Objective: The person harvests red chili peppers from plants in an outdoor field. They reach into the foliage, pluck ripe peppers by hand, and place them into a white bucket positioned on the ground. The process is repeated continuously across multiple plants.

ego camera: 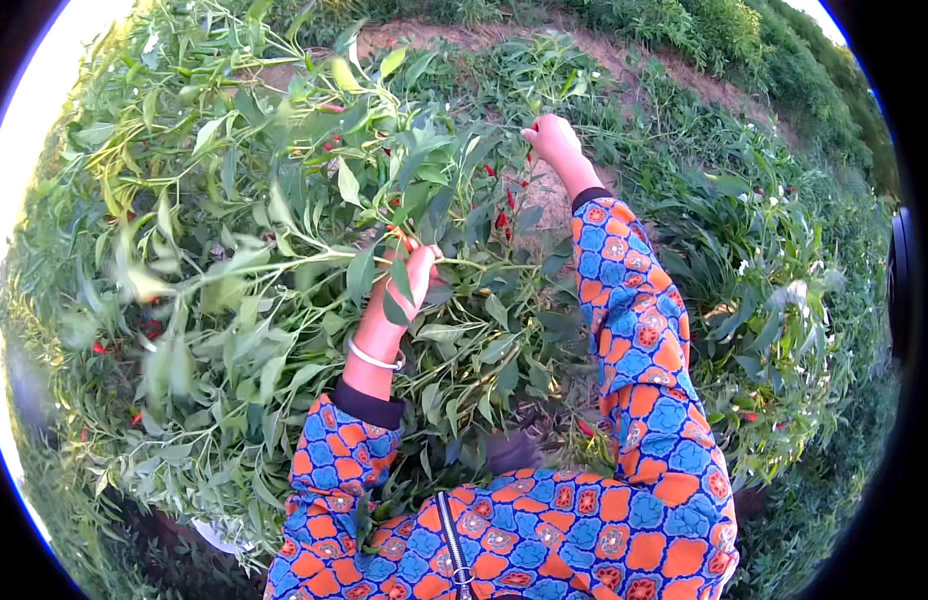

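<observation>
My left hand [415, 281] is closed around red-orange chili peppers [401, 237], whose ends stick out above the thumb side. A long green branch [314, 259] of the pepper plant runs across behind that wrist, and leaves [398, 289] partly cover the hand. Farther out and to the right, my right hand [557, 142] has its fingers curled in; a small bit of red, seemingly a chili pepper [535, 126], shows at the fingertips. Between the two hands, several ripe red chili peppers [501, 220] hang on the plant.
Dense pepper foliage [208, 360] surrounds me on the left, and another leafy plant [771, 225] with white flowers stands at right. Bare soil [599, 56] shows as a strip at the back. A whitish object [220, 536] lies low at left, partly hidden by leaves.
</observation>
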The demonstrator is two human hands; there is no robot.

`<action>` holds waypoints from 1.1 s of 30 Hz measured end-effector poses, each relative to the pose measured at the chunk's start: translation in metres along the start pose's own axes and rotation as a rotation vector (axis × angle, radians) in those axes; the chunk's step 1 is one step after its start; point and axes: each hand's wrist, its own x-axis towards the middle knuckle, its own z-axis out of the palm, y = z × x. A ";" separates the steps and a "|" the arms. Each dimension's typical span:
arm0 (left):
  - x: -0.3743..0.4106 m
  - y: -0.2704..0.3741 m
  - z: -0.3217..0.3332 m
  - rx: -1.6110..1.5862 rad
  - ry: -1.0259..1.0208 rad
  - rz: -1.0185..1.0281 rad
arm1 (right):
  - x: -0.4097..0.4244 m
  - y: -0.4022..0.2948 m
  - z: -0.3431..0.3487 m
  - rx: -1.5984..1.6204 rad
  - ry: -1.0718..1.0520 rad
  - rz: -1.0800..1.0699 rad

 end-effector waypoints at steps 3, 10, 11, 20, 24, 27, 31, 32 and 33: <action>-0.004 -0.004 -0.002 -0.025 -0.006 -0.019 | -0.003 0.011 -0.005 0.805 -0.197 0.183; -0.010 0.009 -0.003 -0.090 0.018 -0.021 | -0.066 0.062 0.028 2.727 -0.458 0.333; -0.009 0.006 -0.005 -0.108 0.024 -0.032 | -0.080 0.059 0.031 2.607 -0.346 0.498; -0.010 -0.002 -0.004 -0.188 0.017 0.001 | -0.084 0.029 0.044 1.019 0.159 0.257; -0.010 -0.001 -0.006 -0.133 -0.025 -0.039 | -0.048 0.029 0.047 0.285 0.147 0.006; -0.012 0.002 -0.003 -0.086 0.001 -0.067 | -0.032 0.036 0.052 0.141 0.031 -0.060; -0.014 0.009 -0.002 -0.133 0.007 -0.026 | -0.052 0.018 0.055 0.760 0.030 0.090; -0.010 0.001 -0.006 -0.121 -0.033 -0.037 | -0.053 0.018 0.060 0.716 0.063 0.026; -0.008 -0.001 -0.006 -0.147 -0.043 -0.040 | -0.053 0.021 0.064 0.567 0.142 -0.078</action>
